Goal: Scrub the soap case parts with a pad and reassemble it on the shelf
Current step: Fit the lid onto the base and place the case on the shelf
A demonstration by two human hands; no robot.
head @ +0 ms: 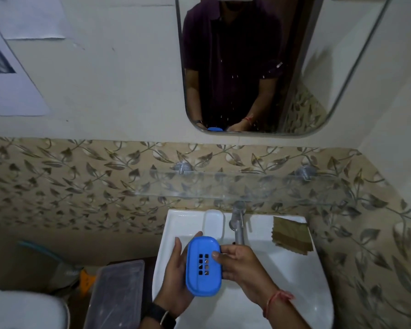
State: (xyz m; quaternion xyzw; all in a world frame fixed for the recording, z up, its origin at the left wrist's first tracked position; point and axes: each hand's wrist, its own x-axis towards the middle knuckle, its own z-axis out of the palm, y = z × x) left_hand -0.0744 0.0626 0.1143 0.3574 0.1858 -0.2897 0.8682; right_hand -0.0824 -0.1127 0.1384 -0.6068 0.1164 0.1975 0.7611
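Left hand (176, 281) cradles blue tray (198, 279) (right hand (242, 264) pinching).

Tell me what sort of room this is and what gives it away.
Almost certainly a bathroom: a white washbasin with a tap stands against the leaf-patterned tiled wall, a mirror hangs above it, and a glass shelf sits between them.

The tray (203, 279) hides the palm of the left hand (176, 269); near left, a white thing (21, 309), perhaps a cistern, is blurred and cropped.
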